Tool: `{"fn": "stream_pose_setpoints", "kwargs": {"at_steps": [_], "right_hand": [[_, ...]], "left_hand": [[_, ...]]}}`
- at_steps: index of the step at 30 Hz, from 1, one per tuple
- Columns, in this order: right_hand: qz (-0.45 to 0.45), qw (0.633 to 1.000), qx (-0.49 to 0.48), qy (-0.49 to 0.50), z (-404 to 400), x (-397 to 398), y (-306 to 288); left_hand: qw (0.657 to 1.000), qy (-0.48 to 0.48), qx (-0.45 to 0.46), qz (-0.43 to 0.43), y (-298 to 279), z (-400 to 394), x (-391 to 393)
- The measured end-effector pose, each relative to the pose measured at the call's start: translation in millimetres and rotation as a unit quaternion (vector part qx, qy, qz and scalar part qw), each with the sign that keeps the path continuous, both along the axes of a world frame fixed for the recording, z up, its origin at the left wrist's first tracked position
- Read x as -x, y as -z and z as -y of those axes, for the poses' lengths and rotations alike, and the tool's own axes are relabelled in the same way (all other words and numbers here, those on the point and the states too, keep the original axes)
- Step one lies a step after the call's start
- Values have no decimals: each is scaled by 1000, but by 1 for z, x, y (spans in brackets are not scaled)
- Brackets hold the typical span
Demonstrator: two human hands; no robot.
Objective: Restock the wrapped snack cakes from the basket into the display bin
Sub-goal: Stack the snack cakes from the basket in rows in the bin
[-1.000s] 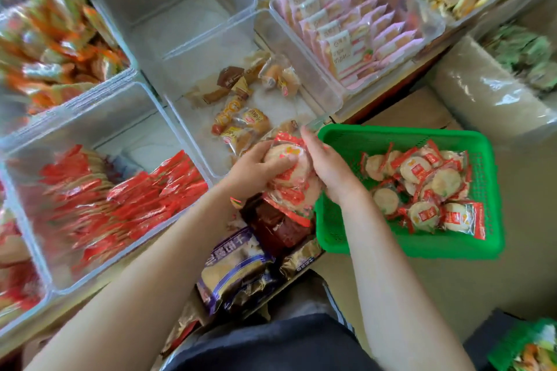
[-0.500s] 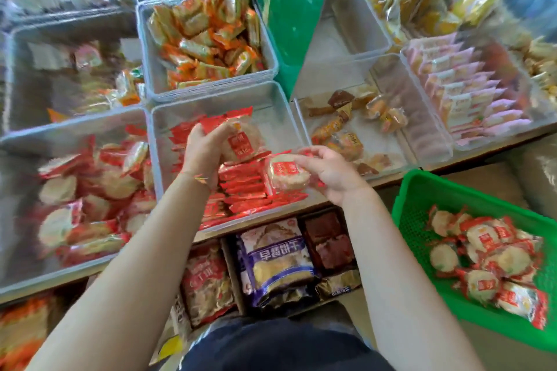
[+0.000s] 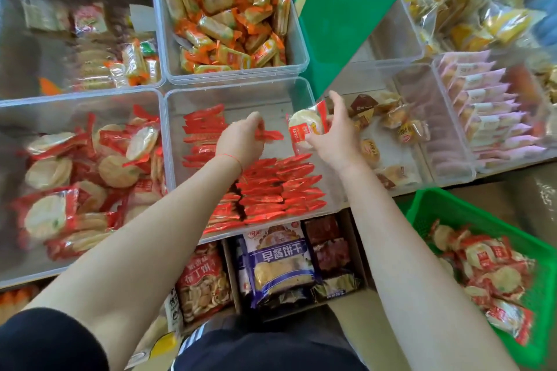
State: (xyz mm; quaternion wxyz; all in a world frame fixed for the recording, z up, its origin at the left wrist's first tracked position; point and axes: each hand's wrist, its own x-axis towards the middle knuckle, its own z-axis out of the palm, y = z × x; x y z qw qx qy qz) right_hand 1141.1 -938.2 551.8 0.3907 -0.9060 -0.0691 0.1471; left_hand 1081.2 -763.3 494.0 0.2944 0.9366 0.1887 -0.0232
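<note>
— Where's the green plastic basket (image 3: 470,214)?
— At the near right, wrapped round snack cakes (image 3: 494,277) in it.
— And the clear plastic display bin (image 3: 241,93)?
— Centre, red-wrapped cakes (image 3: 271,190) stacked in its near half; both hands are over it. The clear bin of orange-wrapped biscuits (image 3: 298,48) sits behind it.

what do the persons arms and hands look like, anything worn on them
Both forearms are bare, with no gloves or rings that show. The left hand has a thin red string bracelet round its wrist. The right hand and its wrist show nothing worn. A dark sleeve covers the left upper arm.
</note>
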Motion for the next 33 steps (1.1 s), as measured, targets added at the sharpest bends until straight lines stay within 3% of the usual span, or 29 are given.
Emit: {"fn": "stream_pose_setpoints", "kwargs": {"at_steps": [3, 6, 12, 17, 22, 29, 33], "right_hand": [[145, 979, 109, -95, -14, 1, 16], [198, 929, 229, -214, -23, 8, 36], [143, 866, 357, -319, -24, 16, 62], [104, 808, 434, -384, -33, 7, 67], [46, 786, 455, -416, -47, -5, 68], [-66, 796, 437, -413, -51, -14, 74], [-89, 790, 440, -418, -56, -18, 69]], "left_hand": [[987, 95, -91, -90, 12, 8, 2], [964, 142, -138, -180, 19, 12, 0], [902, 257, -215, -273, 17, 6, -12], [920, 208, -77, -323, 11, 11, -14], [930, 195, -8, -310, 10, 13, -13], [893, 223, -45, -389, 11, 14, -20], [895, 214, -36, -389, 13, 17, -24]]}}
